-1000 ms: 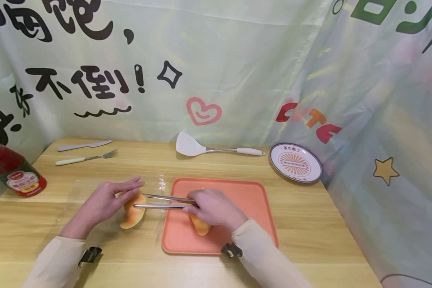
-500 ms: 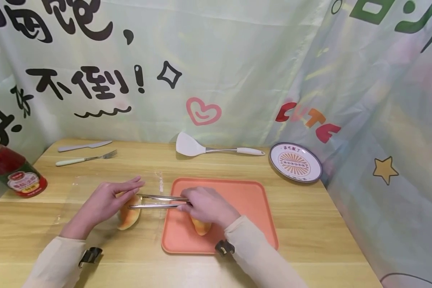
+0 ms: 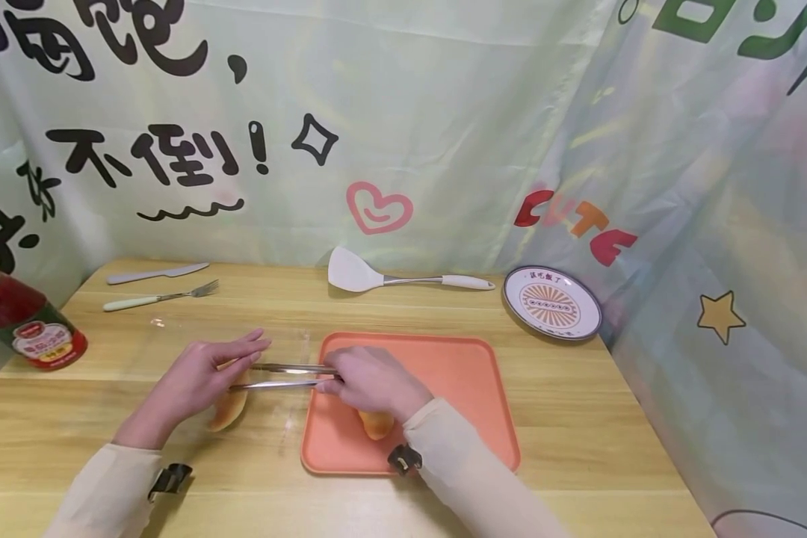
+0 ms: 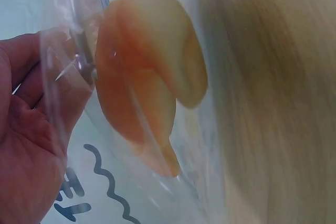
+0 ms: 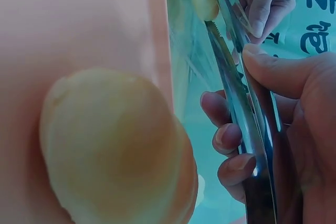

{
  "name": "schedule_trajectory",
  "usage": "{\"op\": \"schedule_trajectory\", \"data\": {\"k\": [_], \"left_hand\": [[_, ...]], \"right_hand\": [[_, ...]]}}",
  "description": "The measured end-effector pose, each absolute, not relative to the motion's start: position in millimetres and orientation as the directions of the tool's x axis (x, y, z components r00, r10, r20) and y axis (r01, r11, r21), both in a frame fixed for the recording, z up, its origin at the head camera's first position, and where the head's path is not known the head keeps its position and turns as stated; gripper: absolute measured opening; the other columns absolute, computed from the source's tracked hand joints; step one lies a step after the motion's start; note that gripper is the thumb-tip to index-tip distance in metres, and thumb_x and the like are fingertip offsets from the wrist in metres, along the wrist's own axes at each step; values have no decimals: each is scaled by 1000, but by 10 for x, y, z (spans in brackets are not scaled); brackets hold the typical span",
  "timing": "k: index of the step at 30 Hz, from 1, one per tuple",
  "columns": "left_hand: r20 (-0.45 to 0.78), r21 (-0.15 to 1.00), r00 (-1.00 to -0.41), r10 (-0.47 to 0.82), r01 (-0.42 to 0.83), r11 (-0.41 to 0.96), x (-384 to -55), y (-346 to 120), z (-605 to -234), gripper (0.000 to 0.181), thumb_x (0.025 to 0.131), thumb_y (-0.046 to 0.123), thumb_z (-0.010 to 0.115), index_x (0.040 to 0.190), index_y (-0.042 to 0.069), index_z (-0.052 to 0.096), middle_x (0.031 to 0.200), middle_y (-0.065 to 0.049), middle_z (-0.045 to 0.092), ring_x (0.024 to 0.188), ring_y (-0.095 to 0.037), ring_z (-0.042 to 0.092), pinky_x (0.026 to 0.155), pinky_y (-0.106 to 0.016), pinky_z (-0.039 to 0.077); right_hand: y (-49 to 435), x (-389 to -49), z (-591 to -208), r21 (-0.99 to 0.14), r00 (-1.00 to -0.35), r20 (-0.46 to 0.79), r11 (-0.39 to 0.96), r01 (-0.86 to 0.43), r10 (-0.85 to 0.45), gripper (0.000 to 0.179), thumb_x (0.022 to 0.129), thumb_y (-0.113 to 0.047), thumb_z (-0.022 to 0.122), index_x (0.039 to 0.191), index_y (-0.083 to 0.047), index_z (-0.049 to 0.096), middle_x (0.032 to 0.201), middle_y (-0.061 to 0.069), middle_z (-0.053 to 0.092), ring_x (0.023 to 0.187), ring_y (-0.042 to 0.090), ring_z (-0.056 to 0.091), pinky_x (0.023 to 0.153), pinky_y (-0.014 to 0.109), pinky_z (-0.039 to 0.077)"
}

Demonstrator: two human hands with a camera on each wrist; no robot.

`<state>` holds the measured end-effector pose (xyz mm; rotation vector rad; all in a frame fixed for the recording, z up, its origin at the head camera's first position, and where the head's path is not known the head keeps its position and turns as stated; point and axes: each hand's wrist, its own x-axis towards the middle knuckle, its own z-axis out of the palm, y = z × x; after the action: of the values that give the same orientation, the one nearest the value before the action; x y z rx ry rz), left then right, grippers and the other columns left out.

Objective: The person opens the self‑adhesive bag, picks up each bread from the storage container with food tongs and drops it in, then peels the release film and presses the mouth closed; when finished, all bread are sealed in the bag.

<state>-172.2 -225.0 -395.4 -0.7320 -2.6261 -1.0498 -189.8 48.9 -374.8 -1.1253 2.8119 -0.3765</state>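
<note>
- Over the left part of the orange tray (image 3: 450, 373), the right hand (image 3: 376, 381) was curled round the metal tongs (image 3: 296, 368), whose arms stood narrowly apart.
- At their toothed ends, the tongs seemed to grip a crescent-shaped bread (image 4: 136, 77); seen through film, it appeared to be inside the clear bag (image 4: 207, 145). Putting it in looked largely done, while releasing it and drawing out the tongs were, by judgement, left.
- Beside that bread, the left hand (image 3: 198, 373) seemed to pinch the bag's edge between thumb and fingers.
- Beneath the right hand, a second bread (image 5: 110, 140) lay on the tray, outside the bag, and probably remained to be dealt with.
- Farther out on the tabletop (image 3: 592, 448), the knife (image 3: 158, 273), fork (image 3: 161, 297), spatula (image 3: 356, 270), plate (image 3: 551, 302) and bottle (image 3: 40, 329) were untouched.
- Compared with one second earlier, the right hand and tongs had shifted left, and the gripped bread sat farther beneath the left hand, showing less; the left hand and second bread had hardly moved.
</note>
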Motion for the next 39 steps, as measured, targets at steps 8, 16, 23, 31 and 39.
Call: {"op": "schedule_trajectory", "data": {"k": [8,16,23,31,39], "left_hand": [[335,593,-883,328,468,654,-1701,-2256,-3927,28,94,7,67,122,7,70,134,-13,57,84,-23,69,55,-25,42],[339,586,-876,344,482,652,-1696,-2234,-3921,28,96,12,66,123,7,70,135,-14,57,117,-35,58,72,-24,48],[375,565,-864,336,500,656,-1711,-2240,-3961,27,94,9,68,121,6,71,132,-15,59,114,-37,60,84,-36,53],[366,551,-884,291,458,698,-1717,-2249,-3952,26,96,11,66,120,6,71,132,-15,59,115,-37,59,88,-50,51],[386,542,-879,279,461,702,-1723,-2248,-3932,26,94,7,68,119,5,71,130,-18,59,96,-37,68,63,-36,50]], "right_hand": [[470,-1925,-3748,-212,-736,-7,721,-660,-676,28,96,-40,64,78,-21,54,69,-10,52,59,9,49,56,25,42],[412,-1936,-3740,-218,-736,-13,720,-659,-677,29,96,-39,64,76,-20,54,69,-9,52,59,9,50,54,25,42],[330,-1962,-3740,-205,-723,7,706,-678,-691,27,96,-35,64,76,-20,53,70,-9,52,61,8,49,54,24,42],[294,-1973,-3732,-222,-734,-18,718,-659,-679,28,95,-38,64,77,-19,54,68,-8,51,58,9,48,52,24,40],[331,-1941,-3692,-261,-753,-38,734,-627,-657,31,94,-40,65,75,-19,53,67,-8,48,57,9,47,52,24,40]]}}
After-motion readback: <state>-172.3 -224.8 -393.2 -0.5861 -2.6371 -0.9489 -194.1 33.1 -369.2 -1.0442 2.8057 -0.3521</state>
